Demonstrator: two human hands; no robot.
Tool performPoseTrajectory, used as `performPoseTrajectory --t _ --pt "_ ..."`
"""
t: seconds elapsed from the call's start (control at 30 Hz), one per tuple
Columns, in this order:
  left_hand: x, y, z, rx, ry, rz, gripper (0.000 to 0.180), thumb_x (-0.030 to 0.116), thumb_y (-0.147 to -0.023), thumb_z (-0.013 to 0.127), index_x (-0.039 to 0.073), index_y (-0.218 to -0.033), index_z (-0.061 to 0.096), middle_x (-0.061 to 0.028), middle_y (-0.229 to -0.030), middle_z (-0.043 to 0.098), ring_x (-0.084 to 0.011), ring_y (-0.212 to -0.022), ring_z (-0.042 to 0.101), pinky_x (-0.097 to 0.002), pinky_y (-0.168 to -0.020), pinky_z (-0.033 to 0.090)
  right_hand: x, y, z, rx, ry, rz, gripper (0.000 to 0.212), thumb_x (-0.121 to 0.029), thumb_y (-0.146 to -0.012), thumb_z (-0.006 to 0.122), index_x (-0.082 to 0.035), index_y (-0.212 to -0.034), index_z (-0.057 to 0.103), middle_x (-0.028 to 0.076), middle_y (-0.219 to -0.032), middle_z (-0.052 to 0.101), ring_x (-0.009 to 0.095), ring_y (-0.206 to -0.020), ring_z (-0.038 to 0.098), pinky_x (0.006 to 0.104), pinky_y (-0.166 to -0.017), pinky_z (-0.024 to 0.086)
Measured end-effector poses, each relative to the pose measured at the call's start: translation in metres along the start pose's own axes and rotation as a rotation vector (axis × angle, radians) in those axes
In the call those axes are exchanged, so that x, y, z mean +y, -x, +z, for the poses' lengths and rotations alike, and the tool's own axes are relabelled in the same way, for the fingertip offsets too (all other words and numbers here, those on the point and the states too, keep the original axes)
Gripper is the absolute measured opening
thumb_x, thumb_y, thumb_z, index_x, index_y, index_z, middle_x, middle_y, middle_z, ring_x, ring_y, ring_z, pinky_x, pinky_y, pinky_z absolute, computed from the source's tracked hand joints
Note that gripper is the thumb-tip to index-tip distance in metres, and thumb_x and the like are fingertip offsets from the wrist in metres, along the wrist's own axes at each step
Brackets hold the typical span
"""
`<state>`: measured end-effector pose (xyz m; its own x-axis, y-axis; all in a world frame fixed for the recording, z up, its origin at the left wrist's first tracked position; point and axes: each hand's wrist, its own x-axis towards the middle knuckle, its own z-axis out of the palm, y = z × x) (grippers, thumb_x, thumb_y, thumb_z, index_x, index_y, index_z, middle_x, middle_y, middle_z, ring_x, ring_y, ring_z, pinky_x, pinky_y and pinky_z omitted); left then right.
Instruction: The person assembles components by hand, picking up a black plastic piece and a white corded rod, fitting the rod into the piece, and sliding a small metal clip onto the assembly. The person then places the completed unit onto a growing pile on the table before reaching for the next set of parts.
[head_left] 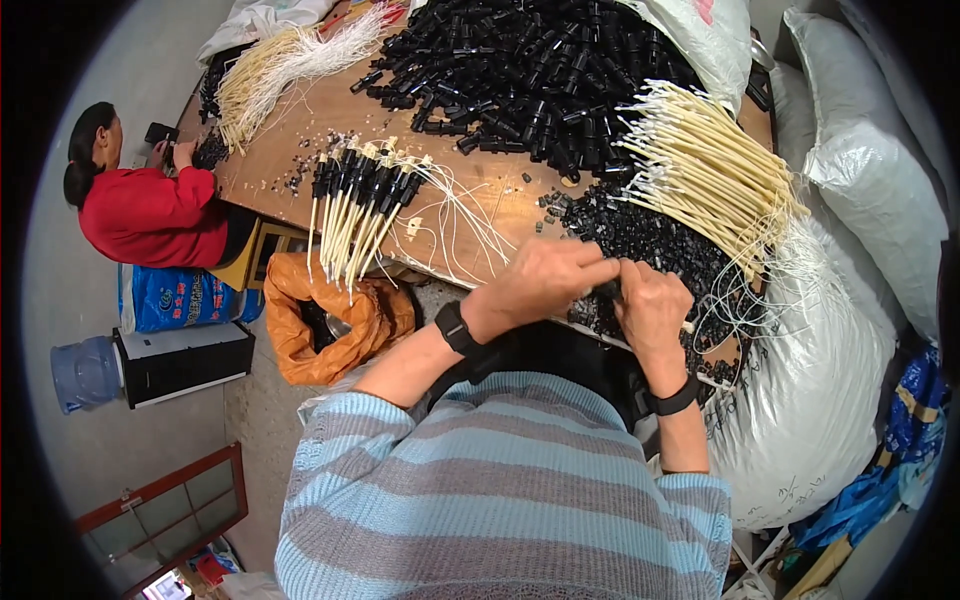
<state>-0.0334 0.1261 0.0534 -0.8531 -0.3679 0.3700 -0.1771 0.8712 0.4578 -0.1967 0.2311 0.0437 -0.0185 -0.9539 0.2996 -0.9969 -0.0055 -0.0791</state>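
My left hand [545, 283] and my right hand [655, 308] meet above the table's near edge, both closed with fingertips pinched close together. Between them shows part of a black plastic fitting [607, 289], mostly covered by the fingers of my right hand. A small cream-coloured end [688, 327] sticks out beside the right palm; whether it joins the black piece is hidden. What my left fingertips pinch is too small to make out. Just beyond the hands lies a spread of small black parts [650, 235]. To the left rests a row of cream tubes with black fittings [365, 205].
A big heap of black plastic fittings [540, 70] covers the table's far side. A bundle of cream tubes with white strings [710, 175] lies at right, beside white sacks [820, 400]. An orange bag [290, 330] stands at left. A person in red [150, 215] sits at the table's left end.
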Motion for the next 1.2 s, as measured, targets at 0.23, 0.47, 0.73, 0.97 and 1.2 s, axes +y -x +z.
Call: performPoseTrajectory --t 0.23,0.47,0.73,0.97,1.2 --pt "0.005 0.006 -0.003 0.027 -0.097 -0.019 0.032 0.008 -0.068 0.065 0.014 -0.100 0.062 -0.0035 -0.068 0.051 -0.0223 -0.063 0.059 -0.0353 -0.053 0.046 -0.010 -0.007 -0.012 0.004 -0.179 0.225 0.047 -0.013 -0.080 0.071 -0.012 -0.126 0.058 0.012 -0.076 0.064 0.029 -0.060 0.062 0.0398 -0.052 0.047" --pt "-0.053 0.039 0.006 0.088 0.089 -0.430 0.013 0.016 -0.083 0.061 0.006 -0.091 0.062 -0.0098 -0.071 0.062 -0.0267 -0.053 0.059 -0.0393 -0.047 0.045 0.029 0.011 -0.016 0.131 -2.076 0.414 0.003 -0.003 -0.081 0.066 -0.003 -0.081 0.062 0.007 -0.090 0.065 0.003 -0.055 0.047 0.0191 -0.049 0.037" --pt "-0.041 0.028 0.022 0.151 0.761 -0.641 0.022 0.005 -0.076 0.069 0.000 -0.098 0.068 -0.0020 -0.072 0.064 -0.0077 -0.060 0.054 -0.0240 -0.054 0.044 -0.040 -0.003 0.017 -0.027 -0.653 0.146 0.021 -0.014 -0.079 0.073 -0.009 -0.097 0.066 0.008 -0.061 0.055 0.022 -0.052 0.055 0.0321 -0.050 0.044" --pt "-0.032 0.030 0.001 0.026 0.397 -0.570 0.035 0.005 -0.070 0.060 0.005 -0.105 0.065 -0.0183 -0.085 0.066 -0.0337 -0.080 0.065 -0.0391 -0.074 0.050 -0.039 -0.003 0.016 0.118 -0.581 0.169 0.013 -0.007 -0.079 0.066 -0.007 -0.092 0.070 0.013 -0.071 0.065 0.029 -0.057 0.063 0.0341 -0.051 0.048" --pt "-0.028 0.031 0.000 -0.076 0.210 -0.447 0.038 0.000 -0.071 0.050 0.007 -0.105 0.064 -0.0167 -0.090 0.065 -0.0365 -0.091 0.061 -0.0459 -0.078 0.048 -0.036 -0.005 0.018 0.140 -0.606 0.197 0.014 -0.006 -0.080 0.065 -0.007 -0.093 0.070 0.013 -0.076 0.067 0.029 -0.061 0.065 0.0329 -0.055 0.049"
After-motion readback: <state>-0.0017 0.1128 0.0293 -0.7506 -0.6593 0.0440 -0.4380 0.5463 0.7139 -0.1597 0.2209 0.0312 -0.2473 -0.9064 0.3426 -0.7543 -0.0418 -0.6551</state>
